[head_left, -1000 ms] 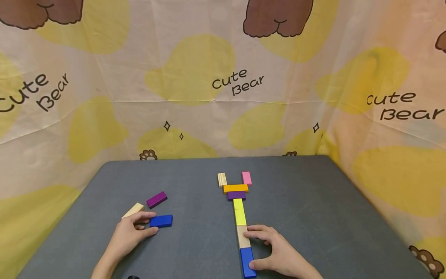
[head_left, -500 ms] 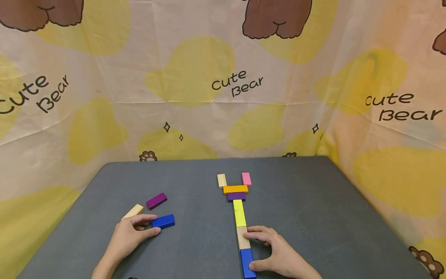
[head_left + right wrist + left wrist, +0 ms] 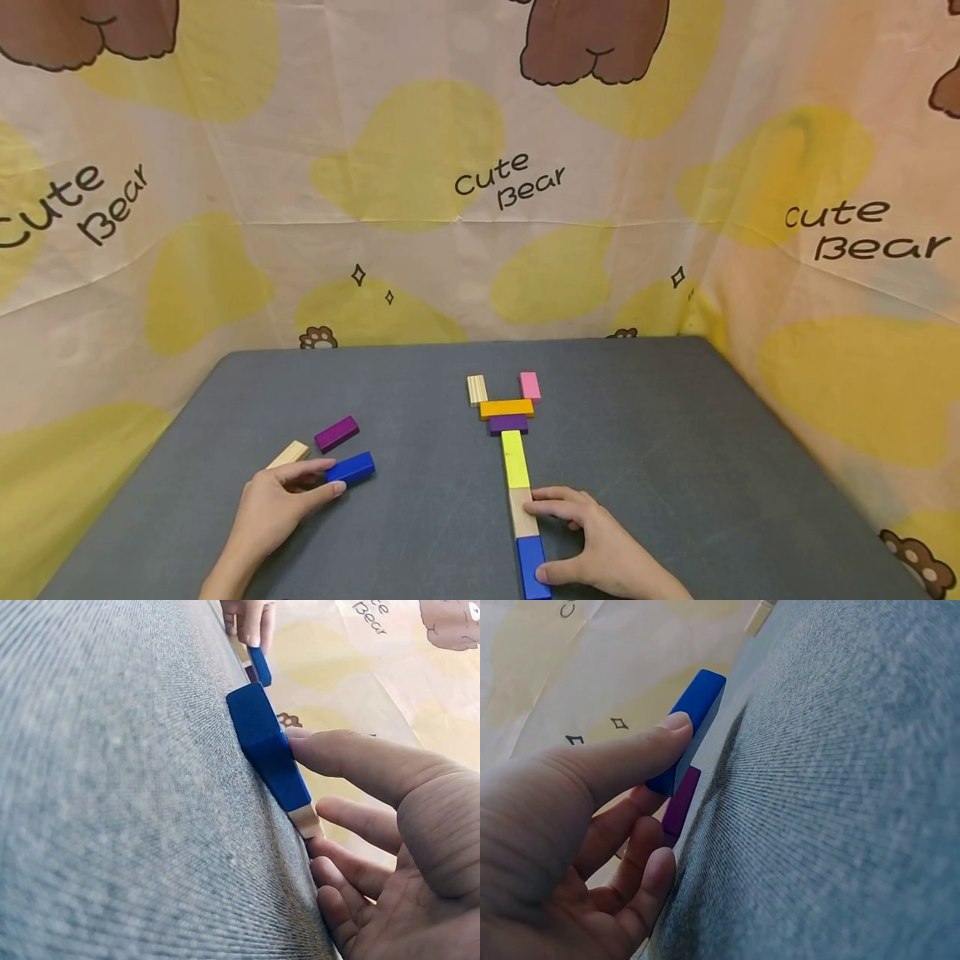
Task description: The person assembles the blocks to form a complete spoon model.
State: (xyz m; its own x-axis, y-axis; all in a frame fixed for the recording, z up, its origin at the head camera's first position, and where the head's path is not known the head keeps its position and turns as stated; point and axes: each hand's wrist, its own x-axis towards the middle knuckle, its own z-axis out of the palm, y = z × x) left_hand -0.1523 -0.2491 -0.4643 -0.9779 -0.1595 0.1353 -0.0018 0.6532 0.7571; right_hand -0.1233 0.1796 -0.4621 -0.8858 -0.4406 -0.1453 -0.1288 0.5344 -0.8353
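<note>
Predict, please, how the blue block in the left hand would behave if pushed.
The blue block is probably stiff: its edges look straight where the left hand pinches it. With flat faces, it would likely slide, not roll. Its small size suggests lightness.

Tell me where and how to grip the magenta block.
Pinch the magenta block mid-length across its long sides, probably from above: it is a narrow bar lying flat, and the left hand holds a blue block close to its near side.

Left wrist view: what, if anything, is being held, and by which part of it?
A blue block, pinched by the left hand across its long sides, toward the end nearer the palm.
</note>
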